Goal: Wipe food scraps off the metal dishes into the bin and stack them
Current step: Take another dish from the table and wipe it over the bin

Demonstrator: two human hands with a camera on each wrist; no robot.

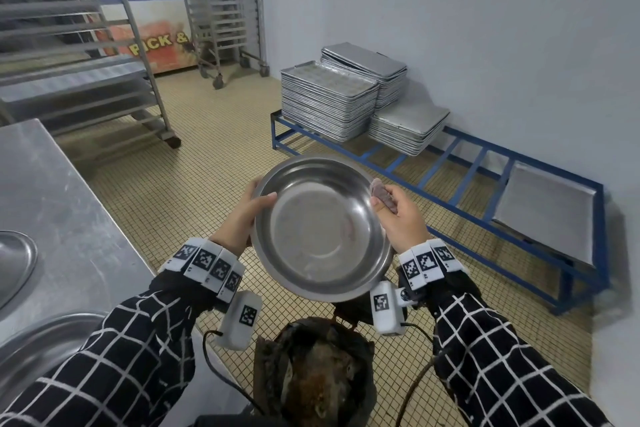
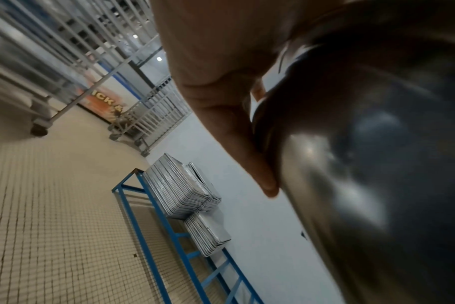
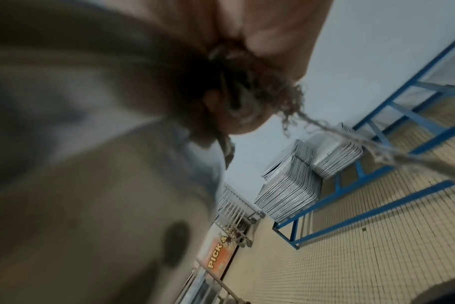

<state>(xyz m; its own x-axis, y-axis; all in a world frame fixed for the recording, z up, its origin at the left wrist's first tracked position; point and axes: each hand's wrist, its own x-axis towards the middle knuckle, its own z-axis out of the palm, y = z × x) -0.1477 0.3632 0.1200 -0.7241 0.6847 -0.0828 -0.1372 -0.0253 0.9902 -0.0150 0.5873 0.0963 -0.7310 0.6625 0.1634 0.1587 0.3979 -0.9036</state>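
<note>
Our left hand (image 1: 239, 218) grips the dish (image 1: 320, 229) at its left rim, thumb hooked inside, fingers behind; the left-wrist view shows those fingers (image 2: 247, 144) lying against the outer wall. Our right hand (image 1: 401, 218) pinches a small, soiled cloth (image 1: 382, 196) at the right rim, touching or nearly touching the metal. The dish thus sits between our 2 hands, tilted toward us. Its inside looks largely wiped, with faint smears low in the bowl. Directly below our hands stands the bin (image 1: 311, 371), lined in black and holding brown scraps. Beside our left forearm, the counter (image 1: 52, 204) carries 2 more dishes (image 1: 38, 350), only partly in view.

We judge the dish stiff, light and slick: thin polished steel, probably greasy. The rolled rim offers the surest hold, thumb over and fingers under; the smooth wall would slip. The cloth is soft and limp, conforming to the curve.
</note>
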